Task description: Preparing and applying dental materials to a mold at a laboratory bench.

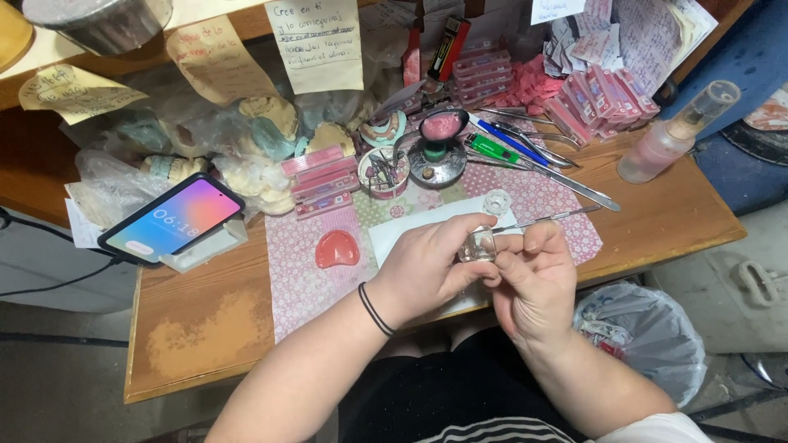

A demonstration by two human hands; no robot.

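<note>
Our left hand [427,267] pinches a small clear glass jar [478,244] just right of the pink wax plate [337,248]; our right hand [533,275] pinches a thin metal tool [546,218] at it; work underway, plate untouched on the bench [205,328].

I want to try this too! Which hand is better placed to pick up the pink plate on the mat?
Probably the left hand: the pink plate lies on its side, though it holds the small glass jar. The right hand holds a thin metal tool.
</note>
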